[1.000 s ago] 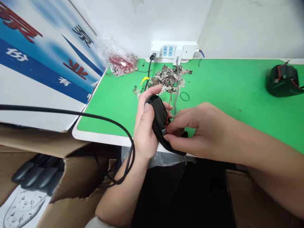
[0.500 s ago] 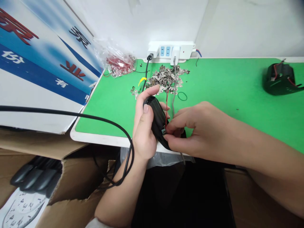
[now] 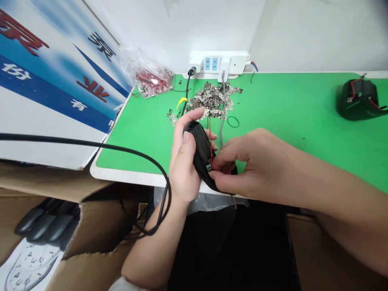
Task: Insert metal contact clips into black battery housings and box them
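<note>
The right hand (image 3: 251, 165) pinches a tiny part (image 3: 209, 166) by the red wire (image 3: 211, 141), at the low end of the black case (image 3: 201, 141). The left hand (image 3: 186, 161) grips the case. Beyond them lies a pile of metal bits (image 3: 214, 99).

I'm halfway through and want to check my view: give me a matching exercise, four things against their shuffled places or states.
1. power strip
2. red wire
3. thin green loop
4. left hand

A. gripping the black housing
B. by the wall
C. lying near the metal parts
D. reaching the right hand's fingertips

Pairs: 1-B, 2-D, 3-C, 4-A
</note>
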Action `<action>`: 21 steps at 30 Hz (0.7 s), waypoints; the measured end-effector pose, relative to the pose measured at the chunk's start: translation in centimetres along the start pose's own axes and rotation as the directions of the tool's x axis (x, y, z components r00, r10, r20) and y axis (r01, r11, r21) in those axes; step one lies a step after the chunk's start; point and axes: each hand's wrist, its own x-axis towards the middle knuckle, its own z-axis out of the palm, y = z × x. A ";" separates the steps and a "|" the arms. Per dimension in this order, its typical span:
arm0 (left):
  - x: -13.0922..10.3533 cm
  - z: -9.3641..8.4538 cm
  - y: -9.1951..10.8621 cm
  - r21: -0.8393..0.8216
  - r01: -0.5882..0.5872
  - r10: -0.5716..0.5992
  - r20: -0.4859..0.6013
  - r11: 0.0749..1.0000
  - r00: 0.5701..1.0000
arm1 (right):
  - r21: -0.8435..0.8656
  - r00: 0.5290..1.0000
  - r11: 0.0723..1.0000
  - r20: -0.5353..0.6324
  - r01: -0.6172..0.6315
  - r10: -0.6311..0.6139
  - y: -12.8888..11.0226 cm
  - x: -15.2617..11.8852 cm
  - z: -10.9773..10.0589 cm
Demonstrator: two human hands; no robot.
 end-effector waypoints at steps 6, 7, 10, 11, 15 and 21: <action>0.0 -0.2 -0.1 0.073 -0.005 0.004 0.023 0.997 1.000 | -0.053 0.998 0.999 0.058 0.008 -0.005 -0.1 0.2 -0.2; 0.0 -0.2 -0.2 0.085 -0.020 0.019 0.017 0.996 1.000 | -0.055 0.997 0.998 0.071 0.020 -0.016 0.0 0.2 -0.2; 0.1 -0.2 -0.4 0.089 -0.055 0.055 -0.003 0.995 0.998 | -0.041 0.995 0.997 0.081 0.061 -0.058 0.3 0.2 -0.3; 0.1 -0.2 -0.4 0.084 -0.057 0.057 -0.007 0.995 0.998 | -0.024 0.995 0.998 0.079 0.066 -0.064 0.5 0.2 -0.4; 0.0 0.1 -0.1 0.049 -0.014 0.017 -0.060 0.999 0.998 | 0.114 0.995 0.992 0.073 0.055 -0.063 1.1 0.2 -0.3; 0.0 0.3 0.2 -0.037 -0.010 0.008 -0.062 0.999 0.998 | 0.188 0.993 0.981 0.099 0.046 -0.065 1.3 0.6 -0.1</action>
